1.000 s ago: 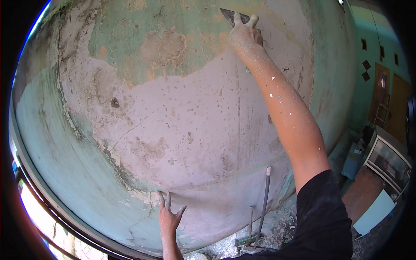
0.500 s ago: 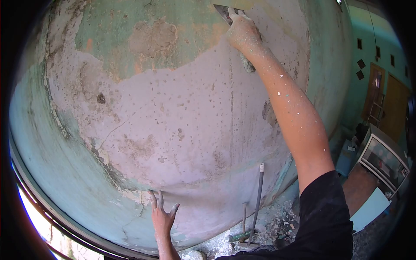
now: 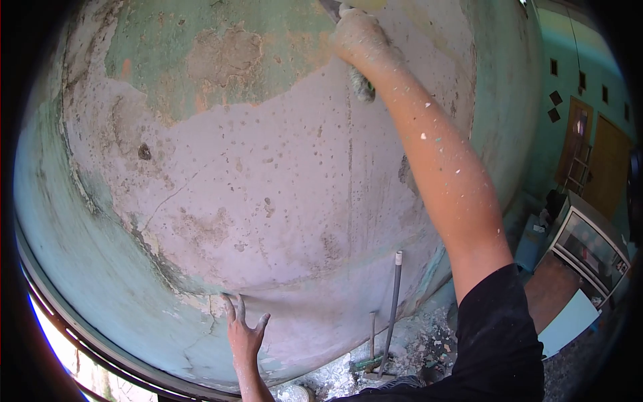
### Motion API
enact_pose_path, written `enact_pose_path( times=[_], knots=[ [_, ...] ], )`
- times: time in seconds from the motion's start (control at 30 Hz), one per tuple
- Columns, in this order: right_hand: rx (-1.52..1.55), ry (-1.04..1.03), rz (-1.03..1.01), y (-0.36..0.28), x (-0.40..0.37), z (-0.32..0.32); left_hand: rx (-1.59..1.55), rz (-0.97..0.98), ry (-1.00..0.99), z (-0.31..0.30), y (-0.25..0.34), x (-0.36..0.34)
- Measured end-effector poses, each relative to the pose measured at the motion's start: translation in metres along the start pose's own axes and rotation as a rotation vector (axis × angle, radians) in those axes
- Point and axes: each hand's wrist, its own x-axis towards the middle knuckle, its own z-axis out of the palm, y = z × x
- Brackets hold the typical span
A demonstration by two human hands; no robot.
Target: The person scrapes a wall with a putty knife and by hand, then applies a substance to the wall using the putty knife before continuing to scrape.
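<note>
My right hand (image 3: 362, 41) is wrapped round the handle of a scraper (image 3: 331, 8), high up against the wall. Its metal blade points up and left, partly cut off by the top of the view; the handle's end shows below my fist. Dust and pale flakes cover my forearm. The wall (image 3: 268, 167) before me has peeling green paint above and a bare, pitted pinkish-grey layer below. Low down, my left hand (image 3: 245, 338) has its fingers spread, fingertips at the wall by the edge of the blue paint, holding nothing.
A long grey-handled tool (image 3: 394, 308) and a shorter wooden handle (image 3: 372, 335) stand against the wall's foot among paint flakes and rubble (image 3: 429, 342). At right is a cabinet (image 3: 589, 244) with a pale board (image 3: 569, 325) by it. A window edge (image 3: 87, 342) runs along the lower left.
My right hand with the scraper has moved a little up and to the left. The view has shifted slightly; my left hand keeps its place on the wall.
</note>
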Motion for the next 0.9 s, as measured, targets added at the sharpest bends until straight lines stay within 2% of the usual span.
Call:
enact_pose_path(
  times=[0.07,0.17,0.27,0.3,0.37,0.4,0.47,0.6,0.67,0.7,0.77,0.83,0.9],
  knots=[
    [0.037,0.078,0.012,-0.006,-0.001,0.005,0.005,-0.012,-0.005,0.000,0.004,0.000],
    [-0.038,-0.031,0.080,-0.020,-0.003,-0.005,0.014,-0.018,-0.004,-0.001,0.003,0.000],
    [0.060,-0.125,0.173,-0.032,0.015,-0.009,0.002,-0.028,0.001,-0.001,0.005,0.000],
    [0.065,-0.123,0.173,-0.028,0.038,0.007,-0.004,-0.041,-0.005,-0.002,0.006,0.000],
    [-0.160,-0.038,0.031,-0.011,0.086,0.050,0.014,-0.033,-0.002,-0.002,0.005,0.000],
    [-0.157,-0.040,0.032,-0.011,0.078,0.041,0.025,-0.027,-0.001,-0.002,0.005,-0.001],
    [0.174,-0.025,0.147,-0.013,0.050,0.011,0.017,-0.032,-0.001,-0.003,0.006,-0.001],
    [0.162,-0.047,0.176,-0.021,0.034,0.008,0.039,-0.013,0.010,0.000,0.001,-0.001],
    [-0.081,-0.072,0.025,-0.028,-0.003,-0.020,0.015,-0.016,0.007,-0.001,0.004,-0.001],
    [-0.076,-0.069,0.028,-0.021,0.006,-0.014,-0.001,-0.024,-0.001,-0.003,0.005,-0.001],
    [0.120,0.160,0.141,-0.006,0.041,0.009,-0.001,-0.027,-0.009,-0.003,0.006,-0.001],
    [0.122,-0.230,0.040,0.022,0.069,-0.032,-0.012,-0.043,-0.012,-0.004,0.004,-0.001],
    [-0.075,-0.071,0.028,0.024,0.047,-0.029,0.010,-0.035,-0.023,-0.004,0.003,-0.001]
  ],
)
